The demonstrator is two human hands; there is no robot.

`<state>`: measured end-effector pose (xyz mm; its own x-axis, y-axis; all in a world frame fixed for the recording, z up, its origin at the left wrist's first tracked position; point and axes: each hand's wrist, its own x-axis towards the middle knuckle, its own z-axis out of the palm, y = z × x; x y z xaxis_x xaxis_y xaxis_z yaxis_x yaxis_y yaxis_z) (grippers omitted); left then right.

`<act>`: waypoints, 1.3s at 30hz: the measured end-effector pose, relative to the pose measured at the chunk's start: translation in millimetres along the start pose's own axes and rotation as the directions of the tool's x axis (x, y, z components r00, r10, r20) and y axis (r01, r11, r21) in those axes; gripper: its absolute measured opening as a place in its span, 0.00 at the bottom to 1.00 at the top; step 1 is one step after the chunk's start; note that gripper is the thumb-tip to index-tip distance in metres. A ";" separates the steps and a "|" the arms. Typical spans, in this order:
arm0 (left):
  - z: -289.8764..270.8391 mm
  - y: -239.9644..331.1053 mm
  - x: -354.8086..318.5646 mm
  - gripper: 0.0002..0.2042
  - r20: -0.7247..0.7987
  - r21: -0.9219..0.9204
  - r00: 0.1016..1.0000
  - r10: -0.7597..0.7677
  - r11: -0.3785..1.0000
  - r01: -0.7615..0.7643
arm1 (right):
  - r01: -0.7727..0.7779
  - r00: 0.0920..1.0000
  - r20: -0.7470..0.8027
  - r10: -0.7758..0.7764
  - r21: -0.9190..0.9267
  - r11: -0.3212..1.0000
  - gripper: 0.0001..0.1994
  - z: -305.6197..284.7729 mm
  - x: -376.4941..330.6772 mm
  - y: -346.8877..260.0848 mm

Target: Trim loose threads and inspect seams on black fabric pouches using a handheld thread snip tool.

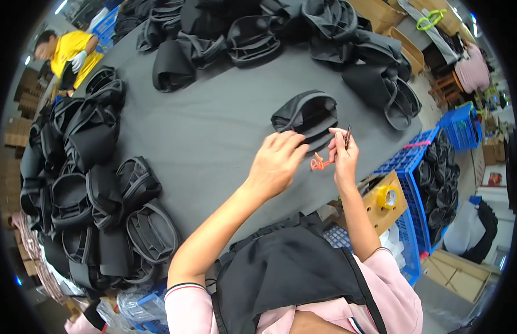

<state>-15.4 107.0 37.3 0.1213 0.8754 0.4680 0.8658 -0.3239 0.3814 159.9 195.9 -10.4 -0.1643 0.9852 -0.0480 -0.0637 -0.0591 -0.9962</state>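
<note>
A black fabric pouch [304, 111] with an open, rounded mouth rests on the dark table right of centre. At its near left edge is my left hand [276, 162], fingers bent over the fabric; the thumb is hidden. Just right of the pouch's near side, my right hand [345, 158] is closed around a slim dark pointed tool [348, 137], tip upward; its exact kind is unclear. An orange looped piece [318, 162] hangs beside the right fingers; whether it belongs to the tool cannot be told.
More black pouches pile up on the left [94, 195], at the far edge [253, 42] and far right [383, 83]. A blue crate [417, 161] of black pieces stands right, near a board with yellow tape [387, 197]. Someone in yellow [74, 53] works far left.
</note>
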 end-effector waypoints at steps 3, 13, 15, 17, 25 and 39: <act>35.2 4.9 26.9 0.19 0.227 0.062 0.957 0.179 0.978 -0.198 | -0.077 0.987 -0.140 0.073 -0.023 0.997 0.12 -28.4 18.4 33.1; 47.1 -10.6 15.7 0.24 0.510 -0.072 0.820 -0.261 0.936 0.343 | 0.084 0.917 0.396 0.037 -0.283 0.955 0.24 -20.7 99.2 -20.8; 36.7 -11.5 8.1 0.28 0.503 -0.325 0.748 -0.433 0.707 0.628 | 0.248 0.819 0.573 0.041 -0.417 0.875 0.23 -5.6 92.6 -18.5; 17.8 -16.6 -8.0 0.32 0.622 -0.783 0.515 -0.590 -0.487 0.387 | 0.191 0.758 0.645 0.097 -0.362 0.912 0.22 23.4 58.5 -24.3; -54.3 -15.5 -71.4 0.15 0.556 -0.714 0.232 -0.798 -0.316 0.625 | -0.370 0.593 0.706 0.388 -0.189 0.910 0.10 50.7 -42.5 -0.1; -38.2 28.1 -88.4 0.28 0.407 0.237 0.693 -0.595 0.801 0.549 | -0.669 0.702 0.478 0.528 0.187 0.720 0.14 61.3 -84.4 26.8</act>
<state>-20.4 6.8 37.1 -0.2338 0.9454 -0.2271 0.8756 0.3063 0.3735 111.8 101.3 -28.6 -0.6195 0.5834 -0.5252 -0.1198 -0.7315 -0.6712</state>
